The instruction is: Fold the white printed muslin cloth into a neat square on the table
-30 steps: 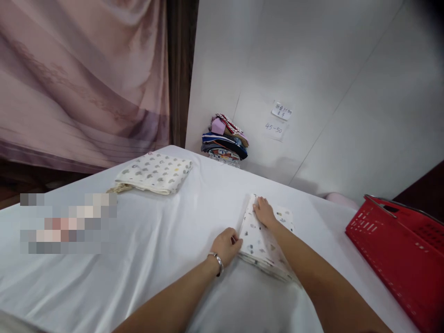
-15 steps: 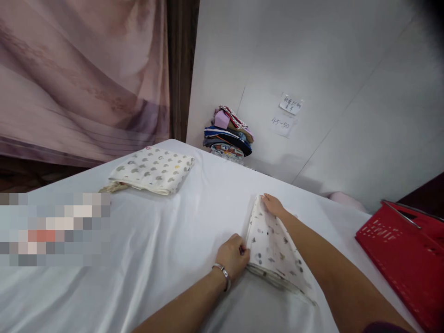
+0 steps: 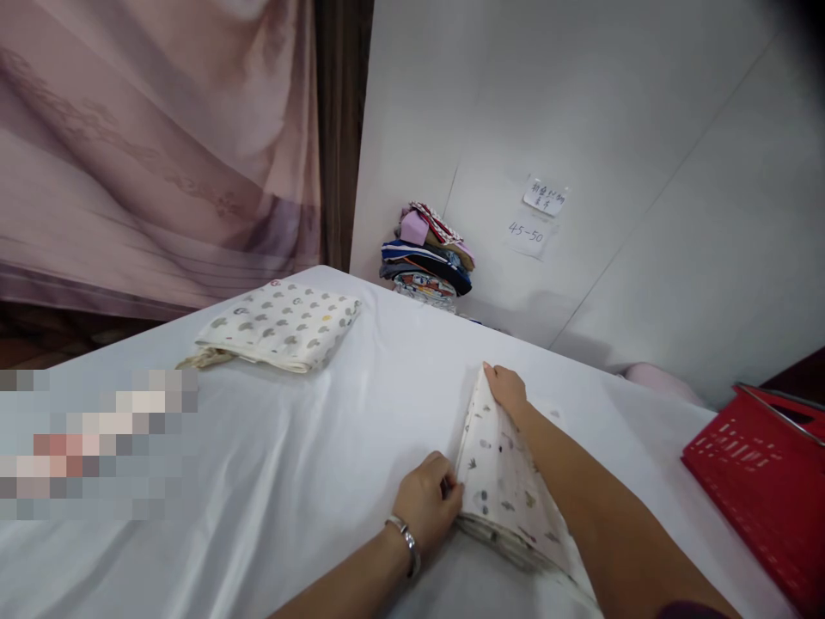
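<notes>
A folded white cloth with small prints [image 3: 503, 481] lies on the white-covered table [image 3: 309, 447] in front of me. My left hand [image 3: 426, 500], with a bracelet at the wrist, pinches the cloth's near left corner, fingers closed. My right hand [image 3: 506, 387] grips the far left corner and lifts that edge off the table, so the cloth stands tilted against my forearm. A second folded cloth with grey spots [image 3: 278, 323] rests flat at the far left of the table, away from both hands.
A red plastic basket [image 3: 760, 490] stands at the right edge of the table. A pile of coloured clothes [image 3: 426, 256] sits against the white wall beyond the table's far corner. Paper notes [image 3: 536, 215] are stuck on the wall. A pink curtain [image 3: 155, 146] hangs at the left.
The cloth's left edge has been raised from lying flat to standing tilted, both hands holding its corners. The view shifted slightly, so the red basket sits further right.
</notes>
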The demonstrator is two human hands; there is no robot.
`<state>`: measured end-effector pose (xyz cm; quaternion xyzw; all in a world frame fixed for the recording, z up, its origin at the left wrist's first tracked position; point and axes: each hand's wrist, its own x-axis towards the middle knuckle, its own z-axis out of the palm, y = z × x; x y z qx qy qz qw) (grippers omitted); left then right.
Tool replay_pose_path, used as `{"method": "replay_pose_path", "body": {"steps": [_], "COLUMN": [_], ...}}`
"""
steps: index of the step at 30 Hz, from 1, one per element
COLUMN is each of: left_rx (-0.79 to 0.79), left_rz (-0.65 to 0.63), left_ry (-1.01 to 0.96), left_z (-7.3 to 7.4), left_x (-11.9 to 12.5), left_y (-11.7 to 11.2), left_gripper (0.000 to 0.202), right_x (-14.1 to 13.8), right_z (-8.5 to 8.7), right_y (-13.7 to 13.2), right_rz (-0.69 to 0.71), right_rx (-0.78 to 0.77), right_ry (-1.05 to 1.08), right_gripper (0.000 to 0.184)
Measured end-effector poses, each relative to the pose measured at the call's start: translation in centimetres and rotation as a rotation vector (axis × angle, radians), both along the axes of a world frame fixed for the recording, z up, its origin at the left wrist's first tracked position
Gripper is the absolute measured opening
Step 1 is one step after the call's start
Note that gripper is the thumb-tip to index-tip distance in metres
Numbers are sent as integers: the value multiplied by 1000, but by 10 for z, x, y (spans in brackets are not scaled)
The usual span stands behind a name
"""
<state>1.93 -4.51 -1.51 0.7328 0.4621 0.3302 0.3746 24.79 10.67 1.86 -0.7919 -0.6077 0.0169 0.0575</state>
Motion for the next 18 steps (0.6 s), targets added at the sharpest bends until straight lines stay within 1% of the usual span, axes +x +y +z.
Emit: {"method": "replay_pose_path", "body": {"steps": [4,8,11,13,15,18], "left_rx": [2,-26,-35,-33,-28,-22], "left_rz": [-8,5,9,8,8,9], "left_ry": [-24,-14,-4,5,15,22], "left_z": [0,-2,-2,-1,0,1], "left_x": [0,2,2,2,2,3], "left_y": [4,8,9,8,8,7], "left_gripper": [9,8,8,8,8,7], "right_x": [-9,-19,-21,-19,-19,-21], "right_z": [2,-9,-16,-15,-11,-10], "right_y": [22,35,36,36,32,20], "right_rz": [23,73,89,99,109,121], "right_rx": [59,45,29,26,42,105], "right_ry": [-28,-26,-12,1,9,0], "right_gripper": [68,62,61,59,54,46]}}
